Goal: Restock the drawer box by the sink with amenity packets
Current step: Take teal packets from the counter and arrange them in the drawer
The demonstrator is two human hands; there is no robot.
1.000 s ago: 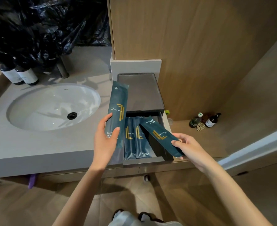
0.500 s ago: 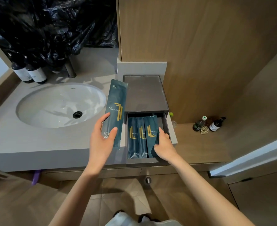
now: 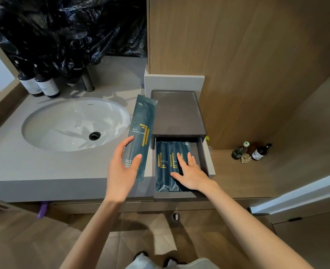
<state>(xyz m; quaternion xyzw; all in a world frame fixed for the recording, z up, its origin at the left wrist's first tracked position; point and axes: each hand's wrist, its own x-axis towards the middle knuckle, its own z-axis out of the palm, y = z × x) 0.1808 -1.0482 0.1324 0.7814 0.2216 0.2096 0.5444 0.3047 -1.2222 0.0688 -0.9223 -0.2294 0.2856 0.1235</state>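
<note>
A dark grey drawer box (image 3: pixel 177 113) stands on the counter right of the sink, its drawer (image 3: pixel 204 158) pulled out toward me. Three dark teal amenity packets (image 3: pixel 161 167) with gold marks lie side by side in the drawer. My right hand (image 3: pixel 189 171) rests flat on the rightmost packets, fingers spread, gripping nothing. My left hand (image 3: pixel 124 169) holds another long teal packet (image 3: pixel 142 133) upright over the counter, just left of the box.
A white oval sink (image 3: pixel 71 123) is set in the grey counter (image 3: pixel 44 171). Two dark bottles (image 3: pixel 40 85) and a tap (image 3: pixel 87 80) stand behind it under black plastic sheeting. Small bottles (image 3: pixel 253 151) sit on the lower wooden ledge at right. A wood panel wall rises behind the box.
My right hand laid its packet into the drawer beside the other two, let go, and now presses flat on them. The left hand kept its packet almost still.
</note>
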